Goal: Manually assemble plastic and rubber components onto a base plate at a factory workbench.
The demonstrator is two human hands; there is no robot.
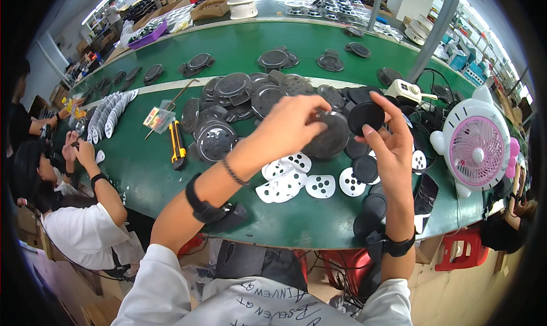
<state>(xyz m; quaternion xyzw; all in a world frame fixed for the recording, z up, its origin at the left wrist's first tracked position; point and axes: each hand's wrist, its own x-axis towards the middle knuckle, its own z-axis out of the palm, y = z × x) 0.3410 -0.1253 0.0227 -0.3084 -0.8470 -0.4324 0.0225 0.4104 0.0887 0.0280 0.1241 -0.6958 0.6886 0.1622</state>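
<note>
My left hand (293,123) reaches over the table with its fingers closed at the upper edge of a dark grey round housing (329,139). In my right hand (393,138) a flat black disc (366,118) is pinched between thumb and fingers, just right of the housing. A heap of similar dark round housings (232,85) lies beyond my left forearm. White cards with black dots (283,183) are spread below my hands, next to a round white card (352,182). More black discs (365,169) lie beside my right wrist.
A yellow-and-black utility knife (176,146) lies left of the heap. At the right stand a pink-and-white fan (476,149) and a dark phone (425,195). Housings (277,59) are spaced along the green far strip (228,49). A co-worker (85,217) sits at the left.
</note>
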